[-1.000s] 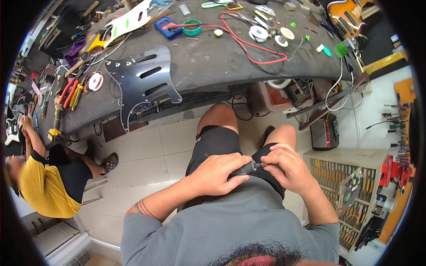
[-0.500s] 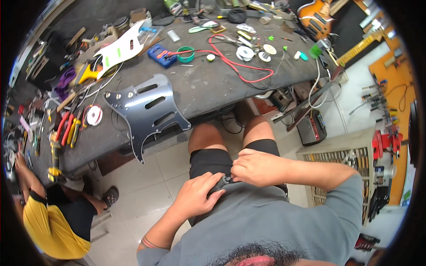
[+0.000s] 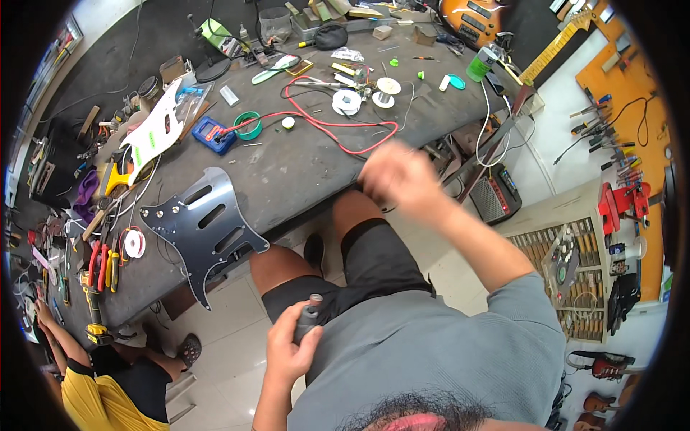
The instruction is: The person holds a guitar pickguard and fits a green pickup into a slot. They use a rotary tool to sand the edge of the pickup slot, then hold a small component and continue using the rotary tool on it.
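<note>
My left hand (image 3: 290,340) is closed around a small dark grey cylindrical thing (image 3: 307,321) close to my lap; its exact kind does not show. Over the bench's front edge, my right hand (image 3: 402,176) is smeared by motion, so its fingers cannot be read. A red cable (image 3: 330,129) loops across the bench just beyond it. To the left, a dark glossy guitar pickguard (image 3: 188,237) lies with its lower part hanging over the bench edge.
The dark workbench (image 3: 287,179) carries a blue multimeter (image 3: 213,135), a green tape roll (image 3: 248,126), solder spools (image 3: 346,102), a white pickguard (image 3: 154,136) and several pliers (image 3: 108,269). A co-worker in a yellow shirt (image 3: 108,399) sits at the left. An amplifier (image 3: 491,195) stands under the bench's right end.
My hands have parted. The right one has swung forward to the bench edge, while the left stays near my lap, now showing the grey cylindrical thing. The view has shifted to the right.
</note>
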Demonstrator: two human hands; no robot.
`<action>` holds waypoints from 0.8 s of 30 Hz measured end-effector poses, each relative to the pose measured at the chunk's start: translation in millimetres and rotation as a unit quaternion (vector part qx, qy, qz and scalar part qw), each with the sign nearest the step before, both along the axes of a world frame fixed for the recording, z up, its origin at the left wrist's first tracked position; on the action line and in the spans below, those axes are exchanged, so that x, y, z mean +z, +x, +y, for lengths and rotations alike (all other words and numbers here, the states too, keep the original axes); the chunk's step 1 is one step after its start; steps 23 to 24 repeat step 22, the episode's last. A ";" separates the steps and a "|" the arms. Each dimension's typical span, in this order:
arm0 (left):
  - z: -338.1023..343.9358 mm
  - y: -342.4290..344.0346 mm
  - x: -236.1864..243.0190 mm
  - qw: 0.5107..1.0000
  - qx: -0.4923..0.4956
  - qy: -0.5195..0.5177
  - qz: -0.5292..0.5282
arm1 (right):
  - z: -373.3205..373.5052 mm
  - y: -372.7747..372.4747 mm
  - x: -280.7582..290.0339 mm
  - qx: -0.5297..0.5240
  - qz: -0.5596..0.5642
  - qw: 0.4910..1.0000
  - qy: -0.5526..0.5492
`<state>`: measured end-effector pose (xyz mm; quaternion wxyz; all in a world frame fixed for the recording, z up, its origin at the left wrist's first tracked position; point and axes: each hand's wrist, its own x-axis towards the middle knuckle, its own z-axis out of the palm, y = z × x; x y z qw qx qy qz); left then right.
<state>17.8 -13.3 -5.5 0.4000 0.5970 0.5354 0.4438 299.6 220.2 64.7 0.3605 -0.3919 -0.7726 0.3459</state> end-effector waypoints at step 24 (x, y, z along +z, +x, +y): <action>57.7 95.6 -9.5 0.978 -0.004 0.201 0.049 | 205.2 206.8 -27.1 -0.068 -0.086 0.993 0.048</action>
